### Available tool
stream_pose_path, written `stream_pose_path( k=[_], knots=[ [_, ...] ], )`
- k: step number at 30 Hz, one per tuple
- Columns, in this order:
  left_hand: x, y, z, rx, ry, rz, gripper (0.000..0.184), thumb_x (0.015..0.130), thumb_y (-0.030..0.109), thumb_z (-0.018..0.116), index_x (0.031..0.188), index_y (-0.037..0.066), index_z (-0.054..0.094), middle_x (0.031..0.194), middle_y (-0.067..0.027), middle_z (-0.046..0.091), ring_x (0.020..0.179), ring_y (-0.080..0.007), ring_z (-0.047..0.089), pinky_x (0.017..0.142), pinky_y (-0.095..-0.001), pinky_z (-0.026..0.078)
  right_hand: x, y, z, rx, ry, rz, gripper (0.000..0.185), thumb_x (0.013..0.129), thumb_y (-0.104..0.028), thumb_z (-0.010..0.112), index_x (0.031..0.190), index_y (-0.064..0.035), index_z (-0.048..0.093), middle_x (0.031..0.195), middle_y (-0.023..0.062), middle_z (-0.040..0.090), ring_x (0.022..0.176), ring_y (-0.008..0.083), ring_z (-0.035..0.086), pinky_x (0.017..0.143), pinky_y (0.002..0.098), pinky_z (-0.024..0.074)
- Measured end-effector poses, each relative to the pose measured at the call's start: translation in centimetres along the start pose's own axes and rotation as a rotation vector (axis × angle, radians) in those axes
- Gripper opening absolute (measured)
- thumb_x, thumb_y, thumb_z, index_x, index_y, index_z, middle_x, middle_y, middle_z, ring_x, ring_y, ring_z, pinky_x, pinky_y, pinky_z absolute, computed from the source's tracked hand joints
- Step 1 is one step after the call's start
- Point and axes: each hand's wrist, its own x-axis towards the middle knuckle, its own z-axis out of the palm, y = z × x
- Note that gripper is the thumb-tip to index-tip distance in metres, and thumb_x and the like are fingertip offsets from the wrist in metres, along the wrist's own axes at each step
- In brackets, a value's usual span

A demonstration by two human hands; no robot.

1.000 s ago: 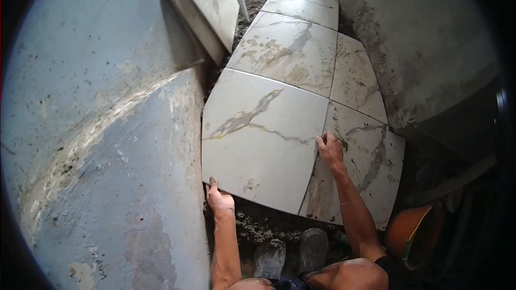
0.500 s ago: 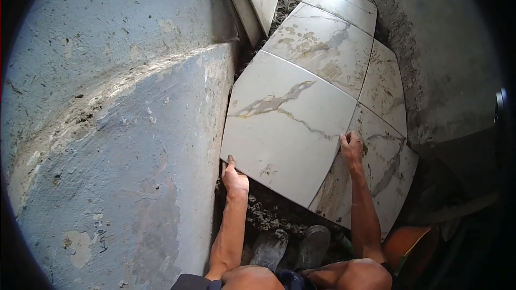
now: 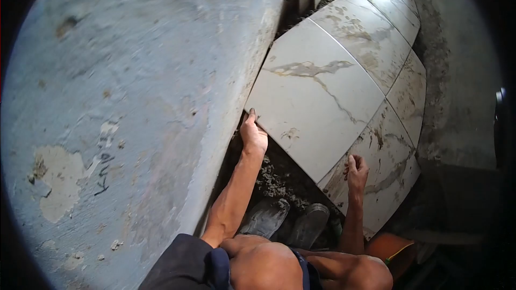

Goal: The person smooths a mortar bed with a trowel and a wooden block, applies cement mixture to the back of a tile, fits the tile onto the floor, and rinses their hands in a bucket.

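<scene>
A large marbled tile (image 3: 317,94) lies beside the blue wall, its near edge over dark, crumbly ground. My left hand (image 3: 253,132) grips this tile at its near left corner, thumb on top and the other fingers hidden beneath the edge. Over the dirt-smeared tile (image 3: 384,166) to the right is my right hand (image 3: 356,172), its fingers curled and close together, a little off the seam between the two tiles. Whether anything small is between those fingers I cannot make out.
Blue wall (image 3: 156,102) with peeling paint fills the left side. More stained tiles (image 3: 365,32) run toward the upper right, along a rough grey wall edge (image 3: 432,64). An orange container (image 3: 392,252) stands at the lower right. My boots (image 3: 310,225) are on the dark ground.
The view has swung left, so the tiles appear farther right and rotated. My right hand has come off the tile seam toward me. My left hand stays at the tile's corner.
</scene>
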Motion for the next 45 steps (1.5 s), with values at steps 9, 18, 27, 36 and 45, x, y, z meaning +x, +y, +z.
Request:
stream_pose_path(
  k=[9,18,27,36,45],
  knots=[
    [0.6,0.4,0.1,-0.015,0.018,-0.12,0.039,0.087,0.033,0.046,0.114,0.004,0.046,0.114,-0.0088,0.051,0.105,-0.0226,0.047,0.092,-0.0423,0.038,-1.0,0.5,-1.1,0.111,-0.081,0.07,0.025,0.084,-0.024,0.054,0.081,0.0008,0.055,0.066,0.0029,0.053,0.057,0.0082,0.051,0.048,0.0226,0.0421],
    [2.7,1.3,0.1,0.244,0.085,-0.106,0.038,0.086,0.032,0.048,0.115,0.008,0.048,0.119,-0.0083,0.048,0.111,-0.027,0.043,0.094,-0.0489,0.034,-3.2,3.8,-4.8,0.184,0.1,0.133,0.026,0.082,-0.025,0.054,0.081,0.0006,0.057,0.061,0.0045,0.057,0.052,0.0097,0.05,0.051,0.0274,0.0417],
    [4.8,2.3,-0.2,0.349,0.174,-0.114,0.034,0.088,0.036,0.041,0.111,0.012,0.052,0.112,-0.004,0.052,0.109,-0.0286,0.043,0.09,-0.0544,0.033,-8.2,6.4,-1.9,0.252,-0.048,0.176,0.022,0.084,-0.021,0.053,0.08,-0.0006,0.058,0.06,0.0014,0.055,0.051,0.0073,0.049,0.049,0.0246,0.0407],
    [7.6,-1.1,0.2,0.711,-0.06,-0.188,0.038,0.081,0.03,0.048,0.11,0.006,0.051,0.116,-0.0095,0.052,0.108,-0.0279,0.046,0.09,-0.0501,0.036,-7.0,4.8,3.6,-0.064,0.015,-0.051,0.024,0.071,-0.022,0.05,0.064,0.0001,0.057,0.07,0.0195,0.058,0.071,0.035,0.058,0.061,0.0443,0.0451],
    [5.3,-1.8,2.0,0.779,-0.17,-0.158,0.041,0.081,0.032,0.049,0.11,0.004,0.051,0.113,-0.0104,0.053,0.105,-0.0281,0.048,0.088,-0.0482,0.038,-6.5,1.5,4.0,0.009,-0.033,0.194,0.033,0.075,-0.024,0.051,0.092,0.0039,0.055,0.085,0.0254,0.058,0.086,0.0385,0.056,0.077,0.0499,0.0411]
  ],
)
